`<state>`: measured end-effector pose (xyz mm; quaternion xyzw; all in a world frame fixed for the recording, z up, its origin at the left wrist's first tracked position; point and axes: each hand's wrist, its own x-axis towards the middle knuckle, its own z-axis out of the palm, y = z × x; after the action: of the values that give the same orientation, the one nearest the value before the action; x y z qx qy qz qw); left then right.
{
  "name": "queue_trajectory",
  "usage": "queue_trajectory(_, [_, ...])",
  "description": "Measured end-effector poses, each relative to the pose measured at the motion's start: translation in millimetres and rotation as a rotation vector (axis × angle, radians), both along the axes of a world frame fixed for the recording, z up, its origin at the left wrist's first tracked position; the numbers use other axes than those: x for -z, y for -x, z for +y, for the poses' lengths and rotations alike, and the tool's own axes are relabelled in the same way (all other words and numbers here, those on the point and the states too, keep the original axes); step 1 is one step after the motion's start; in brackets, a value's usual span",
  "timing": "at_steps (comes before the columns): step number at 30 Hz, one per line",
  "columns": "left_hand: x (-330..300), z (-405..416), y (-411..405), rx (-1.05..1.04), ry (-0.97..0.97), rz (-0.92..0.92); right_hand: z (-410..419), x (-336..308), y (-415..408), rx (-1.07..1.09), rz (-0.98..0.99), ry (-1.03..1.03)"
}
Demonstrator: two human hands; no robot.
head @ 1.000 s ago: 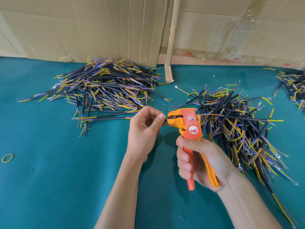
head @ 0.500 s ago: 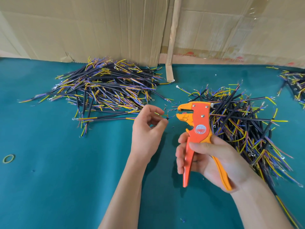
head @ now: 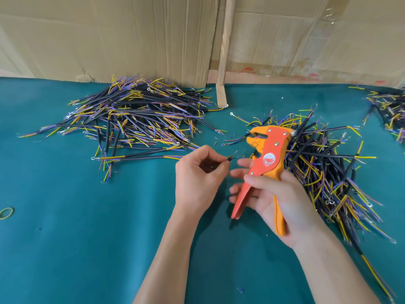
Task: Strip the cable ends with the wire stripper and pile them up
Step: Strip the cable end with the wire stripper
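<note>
My left hand (head: 198, 176) pinches the end of a short black cable (head: 230, 158), whose thin coloured wires stick out to the right of the fingertips. My right hand (head: 274, 194) holds the orange wire stripper (head: 266, 156) upright by its handles, which are spread apart. The stripper's jaws are open and point left, a little above and right of the cable end, apart from it. A big pile of black cables with yellow and purple wires (head: 135, 119) lies at the back left. A second pile (head: 324, 163) lies behind and right of my right hand.
The green cloth table (head: 76, 238) carries a rubber band (head: 6, 212) at the left edge. Cardboard sheets (head: 131, 40) and a wooden slat (head: 222, 62) stand along the back. A third cable heap (head: 390, 113) sits at the far right.
The stripper came off the cable end and rose up and to the right, its handles and jaws opening. My left hand stays in place, still pinching the cable.
</note>
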<state>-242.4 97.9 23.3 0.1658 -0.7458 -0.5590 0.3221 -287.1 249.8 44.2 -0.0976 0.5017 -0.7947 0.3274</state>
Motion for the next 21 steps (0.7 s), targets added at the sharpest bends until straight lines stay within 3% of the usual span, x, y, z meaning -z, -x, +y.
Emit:
queue_trajectory(4, [-1.9, 10.3, 1.2, 0.040, 0.050, -0.028, 6.3, 1.0, 6.4, 0.110, 0.085, 0.034])
queue_trajectory(10, [-0.9, 8.6, 0.8, 0.009, 0.075, -0.074, 7.4, 4.9, 2.8, 0.079, 0.225, -0.007])
queue_trajectory(21, [-0.1, 7.8, 0.7, 0.043, 0.073, -0.061, 5.7, 6.6, 2.2, -0.008, 0.193, -0.150])
